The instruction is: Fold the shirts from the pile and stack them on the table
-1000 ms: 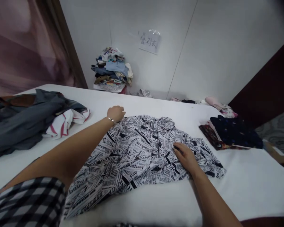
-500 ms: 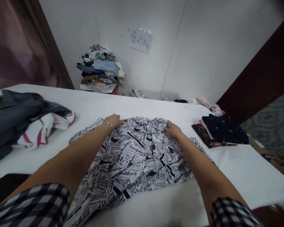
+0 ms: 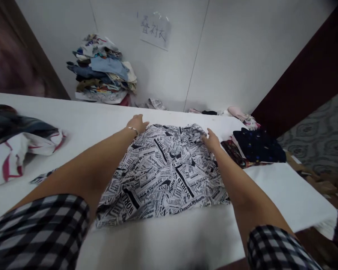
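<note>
The left hand is at the far left corner of the printed shirt, fingers partly spread; whether they pinch the cloth cannot be determined. The right hand is at the far right corner, thumb against the bunched fabric and index finger raised clear; closure there cannot be confirmed either. The shirt lies between the forearms, on the near-middle part of the white table. The step in hand appears to be arranging its far edge; the next move probably calls for a secure hold at both corners and even tension across the cloth. The shirt fabric looks thin and pliable, with black-and-white newsprint lettering, shallow creases and a roughly four-sided outline. To the right sits a flat stack topped by a folded navy garment; to the left, a crumpled red-and-white cloth. Beyond, an uneven clothes pile stands against the smooth wall.
</note>
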A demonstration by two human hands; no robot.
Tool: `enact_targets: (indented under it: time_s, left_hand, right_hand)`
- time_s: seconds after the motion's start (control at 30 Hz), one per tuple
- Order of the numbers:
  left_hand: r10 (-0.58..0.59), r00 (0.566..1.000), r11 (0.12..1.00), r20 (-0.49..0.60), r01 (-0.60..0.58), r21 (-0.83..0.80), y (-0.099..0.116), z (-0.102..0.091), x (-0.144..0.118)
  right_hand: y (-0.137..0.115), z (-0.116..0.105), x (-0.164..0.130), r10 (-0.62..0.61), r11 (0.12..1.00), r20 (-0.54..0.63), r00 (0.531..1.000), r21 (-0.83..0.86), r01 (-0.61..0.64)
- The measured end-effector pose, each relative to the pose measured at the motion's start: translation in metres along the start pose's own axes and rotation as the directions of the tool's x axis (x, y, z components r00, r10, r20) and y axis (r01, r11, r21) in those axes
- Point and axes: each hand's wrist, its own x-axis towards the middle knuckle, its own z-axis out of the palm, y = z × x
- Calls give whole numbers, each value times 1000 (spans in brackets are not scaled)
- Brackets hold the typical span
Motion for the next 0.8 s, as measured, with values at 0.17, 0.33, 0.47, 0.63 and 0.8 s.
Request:
enact_targets:
  time_s: [0.17, 0.33, 0.47, 0.63, 0.8]
  left_hand:
    - [144, 986, 989, 79, -141, -39, -35, -9, -66]
    - [125, 973, 982, 194, -94, -161, -79, -29, -178]
    - [68, 979, 988, 193, -40, -147, -101, -28, -259]
    - [116, 988, 993, 100, -119, 24, -126, -14, -311]
    - [131, 991, 986, 33, -134, 96, -138, -14, -326]
  right_hand:
    - [42, -9, -38, -66, 997, 192, 979, -38, 74]
    - [84, -45, -97, -19, 998, 213, 977, -49, 30]
    - [99, -69, -146, 72, 997, 148, 986, -26, -69]
    - [106, -82, -192, 143, 990, 114, 983, -26, -141]
    - [115, -76, -211, 49, 994, 48, 998, -98, -44]
